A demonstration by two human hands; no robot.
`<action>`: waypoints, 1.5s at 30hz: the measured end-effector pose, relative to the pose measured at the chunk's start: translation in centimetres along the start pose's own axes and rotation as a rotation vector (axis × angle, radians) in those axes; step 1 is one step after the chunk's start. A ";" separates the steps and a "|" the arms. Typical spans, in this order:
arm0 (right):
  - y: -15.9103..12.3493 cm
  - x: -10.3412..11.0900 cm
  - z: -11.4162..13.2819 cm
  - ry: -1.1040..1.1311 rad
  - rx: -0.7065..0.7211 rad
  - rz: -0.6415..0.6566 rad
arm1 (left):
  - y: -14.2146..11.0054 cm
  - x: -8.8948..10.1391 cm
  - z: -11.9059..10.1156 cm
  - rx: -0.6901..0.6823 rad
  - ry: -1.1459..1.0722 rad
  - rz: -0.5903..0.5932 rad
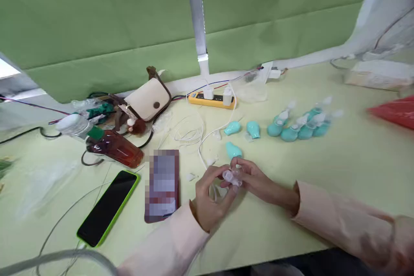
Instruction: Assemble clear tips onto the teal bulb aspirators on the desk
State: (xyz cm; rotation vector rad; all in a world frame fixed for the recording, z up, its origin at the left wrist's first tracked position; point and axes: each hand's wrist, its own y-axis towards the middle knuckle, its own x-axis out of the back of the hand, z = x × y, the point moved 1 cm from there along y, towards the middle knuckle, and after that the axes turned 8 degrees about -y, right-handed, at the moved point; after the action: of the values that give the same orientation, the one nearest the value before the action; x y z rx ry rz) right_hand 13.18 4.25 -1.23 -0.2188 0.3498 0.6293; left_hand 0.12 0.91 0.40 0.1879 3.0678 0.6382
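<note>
My left hand (210,196) and my right hand (255,179) meet over the pale green table (339,168), fingers pinched together on a small clear plastic piece (232,177). Just beyond my fingers lies a teal bulb (233,150). Two more teal bulbs (242,128) lie farther back. A cluster of teal bulbs with clear caps (300,125) sits to the right of them.
A black phone in a green case (108,207) and a second phone (162,184) lie at the left. Behind them are a brown bottle (114,148), a cream purse (148,99), white cables (190,133), a yellow power strip (211,100). A red object (394,112) lies far right.
</note>
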 end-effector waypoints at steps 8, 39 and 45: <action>0.0 0.4 0.0 -0.020 0.069 0.027 | -0.2 0.1 0.4 0.049 -0.079 -0.049; -0.4 0.5 0.4 -0.085 0.148 0.030 | -0.5 0.2 0.9 0.088 -0.182 -0.079; -0.4 0.4 0.5 -0.128 0.128 -0.001 | -0.4 0.2 0.7 0.088 -0.150 -0.088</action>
State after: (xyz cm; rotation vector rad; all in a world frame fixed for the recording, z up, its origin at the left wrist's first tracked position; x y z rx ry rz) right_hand 13.92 4.31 -0.86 -0.0563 0.2654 0.6142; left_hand -0.07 0.86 -0.34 0.0953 2.9420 0.4637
